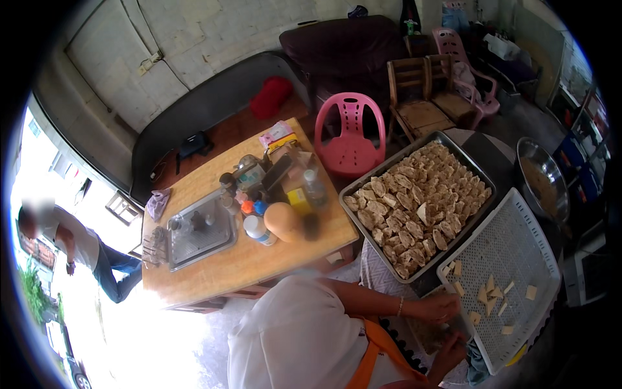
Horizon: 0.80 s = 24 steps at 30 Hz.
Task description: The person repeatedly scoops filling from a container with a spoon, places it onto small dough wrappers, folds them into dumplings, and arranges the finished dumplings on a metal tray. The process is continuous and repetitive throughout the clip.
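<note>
My left hand [437,307], with a bracelet at the wrist, is curled over a shallow container [423,335] of brownish minced filling. Lower down, my right hand [449,351] bends its fingers at the container's near side. Whatever either hand may hold is too small and blurred to make out. Beside both hands lies a white perforated plastic basket [525,257] with several pale yellow, tofu-like pieces [491,292], some triangular. Beyond my left hand, a large metal tray [345,202] is heaped with filled, light-brown pieces [413,199].
A steel bowl [559,180] of brown filling stands past the basket. To the left, a wooden table [204,284] carries bottles, jars and a metal tray [194,243]. A pink plastic chair [350,150] and wooden chairs [418,116] stand behind. Another person [82,243] is outside at left.
</note>
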{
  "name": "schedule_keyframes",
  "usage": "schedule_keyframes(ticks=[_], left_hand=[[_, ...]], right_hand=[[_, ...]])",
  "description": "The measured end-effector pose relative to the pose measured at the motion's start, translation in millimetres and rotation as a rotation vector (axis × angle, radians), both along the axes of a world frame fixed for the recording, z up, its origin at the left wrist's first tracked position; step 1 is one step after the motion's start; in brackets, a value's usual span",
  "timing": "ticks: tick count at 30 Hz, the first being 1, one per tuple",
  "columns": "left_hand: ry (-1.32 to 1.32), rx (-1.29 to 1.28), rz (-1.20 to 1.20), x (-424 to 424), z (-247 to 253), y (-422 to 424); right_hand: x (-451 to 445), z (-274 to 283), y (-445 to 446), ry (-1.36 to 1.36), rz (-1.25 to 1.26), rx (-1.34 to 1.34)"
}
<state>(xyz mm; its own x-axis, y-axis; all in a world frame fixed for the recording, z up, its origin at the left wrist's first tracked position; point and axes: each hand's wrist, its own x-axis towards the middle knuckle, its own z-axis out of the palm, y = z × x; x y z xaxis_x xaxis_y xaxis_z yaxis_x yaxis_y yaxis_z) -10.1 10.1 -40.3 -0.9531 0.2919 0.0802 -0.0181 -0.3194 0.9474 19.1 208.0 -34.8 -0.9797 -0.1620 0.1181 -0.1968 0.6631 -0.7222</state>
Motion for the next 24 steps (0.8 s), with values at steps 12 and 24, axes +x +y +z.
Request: schedule_keyframes(ticks=[12,24], left_hand=[[0.317,-0.176,0.002,-7,-12,-5],[-0.298,-0.246,-0.334,-4,18,-30]], right_hand=[[4,17,-14,0.068,-0.077,0.03],[6,21,-17,0.151,-0.223,-0.122]])
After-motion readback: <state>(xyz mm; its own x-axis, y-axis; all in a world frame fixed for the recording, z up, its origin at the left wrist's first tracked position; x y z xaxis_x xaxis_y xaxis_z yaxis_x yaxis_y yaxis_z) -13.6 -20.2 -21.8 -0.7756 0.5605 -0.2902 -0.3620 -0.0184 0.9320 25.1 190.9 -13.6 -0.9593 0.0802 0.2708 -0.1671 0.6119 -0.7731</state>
